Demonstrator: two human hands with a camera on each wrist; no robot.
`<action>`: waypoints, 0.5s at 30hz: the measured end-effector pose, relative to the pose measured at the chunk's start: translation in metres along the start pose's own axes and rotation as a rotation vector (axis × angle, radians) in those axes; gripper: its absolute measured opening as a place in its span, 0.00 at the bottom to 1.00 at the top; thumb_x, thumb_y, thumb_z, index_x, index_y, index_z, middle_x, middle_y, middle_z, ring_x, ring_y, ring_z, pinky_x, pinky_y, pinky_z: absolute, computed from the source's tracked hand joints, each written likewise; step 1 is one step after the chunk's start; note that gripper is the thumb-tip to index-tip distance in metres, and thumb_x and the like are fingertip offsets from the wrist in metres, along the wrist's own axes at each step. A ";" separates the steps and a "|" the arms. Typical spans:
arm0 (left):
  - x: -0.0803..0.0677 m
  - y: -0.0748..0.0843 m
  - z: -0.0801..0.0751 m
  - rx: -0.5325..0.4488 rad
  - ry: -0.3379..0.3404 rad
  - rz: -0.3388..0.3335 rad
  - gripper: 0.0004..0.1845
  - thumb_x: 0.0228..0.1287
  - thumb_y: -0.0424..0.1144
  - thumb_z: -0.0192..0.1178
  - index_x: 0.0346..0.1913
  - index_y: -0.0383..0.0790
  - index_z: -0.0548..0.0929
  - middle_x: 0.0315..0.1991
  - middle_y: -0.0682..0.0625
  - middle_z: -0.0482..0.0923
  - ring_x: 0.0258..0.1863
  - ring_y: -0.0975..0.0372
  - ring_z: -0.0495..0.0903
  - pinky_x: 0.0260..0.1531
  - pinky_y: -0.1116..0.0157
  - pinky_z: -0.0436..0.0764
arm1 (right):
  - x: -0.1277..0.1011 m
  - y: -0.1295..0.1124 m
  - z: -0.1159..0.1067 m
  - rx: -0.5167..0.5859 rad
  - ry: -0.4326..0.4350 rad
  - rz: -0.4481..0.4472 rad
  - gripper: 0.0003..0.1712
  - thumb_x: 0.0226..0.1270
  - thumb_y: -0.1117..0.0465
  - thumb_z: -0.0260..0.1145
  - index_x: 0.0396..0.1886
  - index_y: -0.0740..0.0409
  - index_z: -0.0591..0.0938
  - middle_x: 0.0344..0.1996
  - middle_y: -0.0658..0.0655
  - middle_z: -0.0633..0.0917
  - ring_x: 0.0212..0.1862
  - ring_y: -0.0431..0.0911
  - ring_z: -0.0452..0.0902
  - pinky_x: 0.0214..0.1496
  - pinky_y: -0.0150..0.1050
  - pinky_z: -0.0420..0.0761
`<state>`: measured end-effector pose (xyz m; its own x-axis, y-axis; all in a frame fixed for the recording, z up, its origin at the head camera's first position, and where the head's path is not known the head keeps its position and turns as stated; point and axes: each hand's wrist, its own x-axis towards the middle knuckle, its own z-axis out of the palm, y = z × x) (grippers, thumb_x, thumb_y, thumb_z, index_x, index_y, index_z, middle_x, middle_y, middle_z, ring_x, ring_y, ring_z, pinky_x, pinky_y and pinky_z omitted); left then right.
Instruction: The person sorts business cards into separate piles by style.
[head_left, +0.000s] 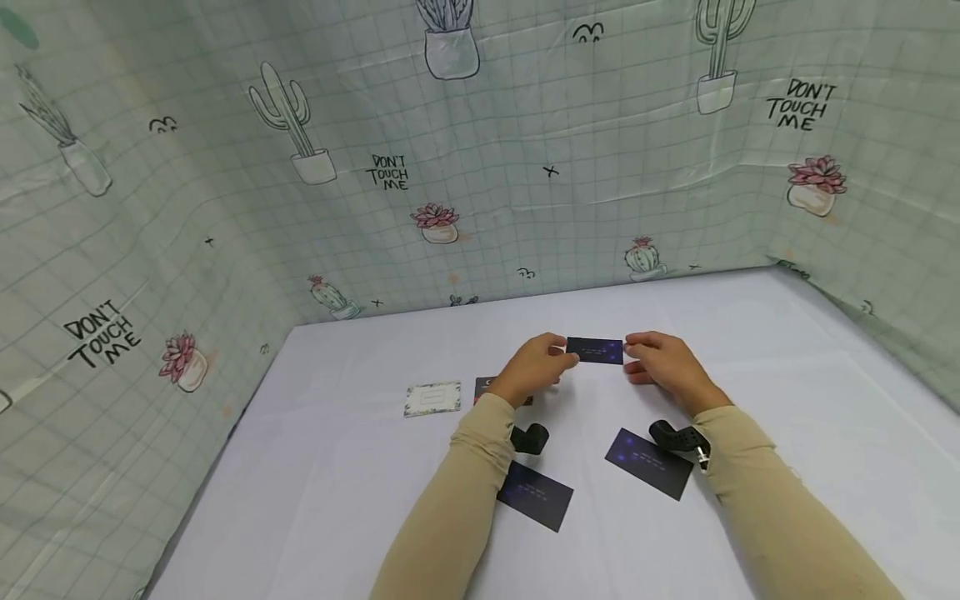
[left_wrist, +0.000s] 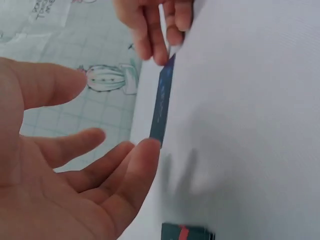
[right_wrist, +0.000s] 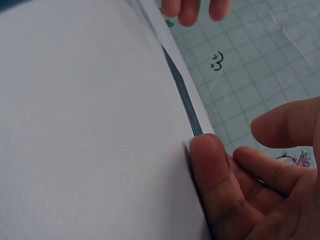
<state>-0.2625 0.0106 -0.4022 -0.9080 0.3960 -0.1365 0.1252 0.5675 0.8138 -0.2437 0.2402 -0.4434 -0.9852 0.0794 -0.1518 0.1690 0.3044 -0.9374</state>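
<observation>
A dark blue-and-black business card (head_left: pixel 595 351) spans the space between my two hands, printed with small pale lettering. My left hand (head_left: pixel 536 367) grips its left end, the thumb over the lower corner. At the other end my right hand (head_left: pixel 667 367) holds the short edge with its fingertips. Seen from the left wrist, the card (left_wrist: pixel 162 105) stands narrow and tilted, and finger shadows fall on the white table beside it. The right wrist view shows the card (right_wrist: pixel 185 97) almost edge-on, running out from the thumb. Part of a dark card with red (head_left: pixel 483 386) shows behind my left hand.
A white card with a leafy border (head_left: pixel 432 399) lies on the white tabletop (head_left: pixel 330 467), left of my hands. Nearer me are two more dark cards, one (head_left: pixel 536 497) by the left sleeve, another (head_left: pixel 647 463) below the right wristband. A patterned curtain (head_left: pixel 510 200) surrounds the table.
</observation>
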 end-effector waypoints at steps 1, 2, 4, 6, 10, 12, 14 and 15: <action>0.002 0.002 0.001 -0.020 0.014 -0.007 0.27 0.74 0.47 0.58 0.70 0.39 0.72 0.63 0.44 0.75 0.42 0.59 0.82 0.48 0.58 0.79 | -0.001 0.000 0.000 -0.003 0.004 -0.001 0.30 0.77 0.57 0.54 0.72 0.68 0.67 0.62 0.70 0.74 0.40 0.42 0.82 0.43 0.34 0.83; 0.004 0.003 0.003 -0.039 0.028 -0.017 0.27 0.74 0.47 0.58 0.70 0.39 0.72 0.63 0.44 0.75 0.44 0.59 0.82 0.50 0.57 0.78 | -0.001 0.000 0.000 -0.009 0.006 -0.001 0.30 0.77 0.57 0.54 0.72 0.68 0.67 0.62 0.70 0.75 0.41 0.42 0.82 0.43 0.34 0.83; 0.006 0.004 0.007 -0.071 0.053 -0.038 0.26 0.74 0.47 0.58 0.69 0.39 0.72 0.64 0.44 0.75 0.50 0.56 0.81 0.54 0.55 0.77 | -0.002 0.001 0.001 -0.023 0.013 0.003 0.30 0.77 0.56 0.54 0.72 0.67 0.68 0.61 0.70 0.76 0.41 0.42 0.82 0.42 0.33 0.83; 0.009 0.005 0.011 -0.066 0.074 -0.068 0.26 0.73 0.48 0.58 0.68 0.39 0.74 0.64 0.44 0.75 0.55 0.54 0.79 0.56 0.53 0.76 | -0.002 0.002 0.003 -0.034 0.019 0.007 0.29 0.77 0.56 0.53 0.72 0.66 0.69 0.60 0.69 0.77 0.40 0.43 0.82 0.42 0.33 0.82; 0.011 0.006 0.020 -0.011 0.096 -0.100 0.25 0.73 0.49 0.58 0.66 0.39 0.76 0.64 0.45 0.75 0.62 0.53 0.74 0.60 0.52 0.73 | -0.003 0.002 0.003 -0.022 0.025 0.003 0.28 0.77 0.58 0.53 0.71 0.67 0.69 0.60 0.69 0.77 0.40 0.43 0.82 0.42 0.33 0.83; 0.012 0.008 0.022 0.009 0.098 -0.098 0.26 0.73 0.50 0.57 0.66 0.38 0.76 0.65 0.44 0.74 0.64 0.52 0.73 0.62 0.53 0.72 | -0.004 0.001 0.003 -0.020 0.029 -0.005 0.28 0.77 0.59 0.52 0.71 0.67 0.69 0.61 0.69 0.77 0.40 0.43 0.82 0.42 0.33 0.83; 0.013 0.009 0.025 0.014 0.095 -0.100 0.27 0.73 0.51 0.57 0.67 0.38 0.75 0.66 0.44 0.74 0.65 0.52 0.72 0.62 0.54 0.71 | -0.005 0.001 0.002 -0.021 0.035 -0.015 0.28 0.77 0.59 0.52 0.71 0.68 0.69 0.61 0.69 0.77 0.41 0.43 0.83 0.42 0.33 0.83; 0.013 0.010 0.025 0.014 0.095 -0.102 0.28 0.73 0.51 0.57 0.67 0.37 0.75 0.66 0.43 0.74 0.65 0.52 0.72 0.62 0.54 0.71 | -0.005 0.001 0.002 -0.025 0.037 -0.019 0.28 0.77 0.59 0.52 0.71 0.68 0.69 0.61 0.69 0.77 0.41 0.43 0.83 0.42 0.33 0.83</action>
<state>-0.2632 0.0398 -0.4103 -0.9499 0.2663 -0.1638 0.0351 0.6114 0.7906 -0.2385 0.2383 -0.4437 -0.9866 0.1085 -0.1222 0.1516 0.3298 -0.9318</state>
